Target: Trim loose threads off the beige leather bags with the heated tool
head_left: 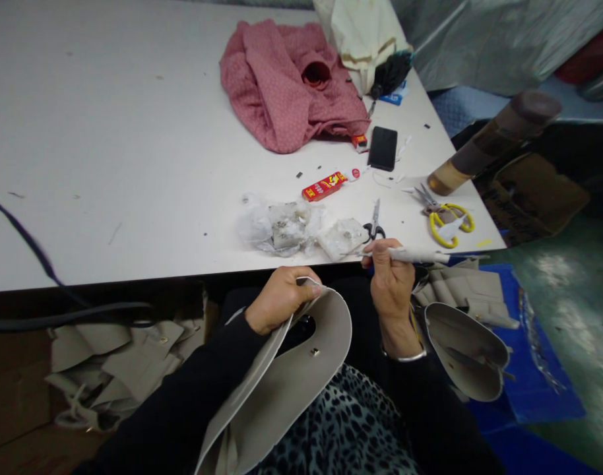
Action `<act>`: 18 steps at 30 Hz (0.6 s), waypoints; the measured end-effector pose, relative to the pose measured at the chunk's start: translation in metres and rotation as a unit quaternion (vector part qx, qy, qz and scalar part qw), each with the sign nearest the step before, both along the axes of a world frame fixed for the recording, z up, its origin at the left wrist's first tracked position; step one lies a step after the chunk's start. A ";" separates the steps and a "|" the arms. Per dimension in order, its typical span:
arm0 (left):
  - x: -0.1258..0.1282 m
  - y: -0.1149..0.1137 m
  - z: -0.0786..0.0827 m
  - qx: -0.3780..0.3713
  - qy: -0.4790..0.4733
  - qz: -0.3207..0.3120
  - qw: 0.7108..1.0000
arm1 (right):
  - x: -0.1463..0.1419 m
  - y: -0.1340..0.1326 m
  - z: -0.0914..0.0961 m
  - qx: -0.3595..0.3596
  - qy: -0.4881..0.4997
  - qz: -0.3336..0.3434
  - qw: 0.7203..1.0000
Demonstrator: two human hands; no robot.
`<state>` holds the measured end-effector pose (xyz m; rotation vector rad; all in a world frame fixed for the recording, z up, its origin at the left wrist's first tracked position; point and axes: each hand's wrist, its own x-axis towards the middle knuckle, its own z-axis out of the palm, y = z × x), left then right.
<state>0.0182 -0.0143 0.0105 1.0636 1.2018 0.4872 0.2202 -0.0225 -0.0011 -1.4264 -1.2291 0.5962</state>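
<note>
Over my lap, my left hand pinches the top edge of a beige leather-like bag piece. The piece curves open, with an oval cut-out and a small gold metal fitting on its inner face. Held in my right hand, just off the table edge, is a slim pointed tool with a white-wrapped handle. Its thin tip points left, apart from the bag piece, above a clear plastic bag. Black-handled scissors lie just beyond the right hand.
Yellow-handled scissors and a tall bottle stand at the table's right. Farther back are a red packet, a phone and pink cloth. Beige pieces lie in piles at left and right. A black cable crosses at left.
</note>
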 end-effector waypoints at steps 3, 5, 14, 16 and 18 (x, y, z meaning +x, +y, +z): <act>-0.004 0.004 -0.001 -0.012 -0.023 0.039 0.999 | 0.005 0.008 -0.004 0.006 -0.023 -0.009 1.000; -0.006 0.006 -0.002 -0.034 -0.042 0.054 0.997 | 0.007 0.011 -0.008 -0.002 -0.023 0.003 1.000; -0.011 0.013 0.003 -0.092 -0.075 0.049 0.992 | 0.007 0.018 -0.016 -0.008 -0.035 0.038 0.999; -0.011 0.014 0.004 -0.103 -0.086 0.046 0.990 | 0.008 0.018 -0.017 -0.005 -0.063 0.044 0.997; -0.011 0.014 0.004 -0.117 -0.099 0.049 0.987 | 0.010 0.016 -0.016 0.005 -0.088 0.054 0.995</act>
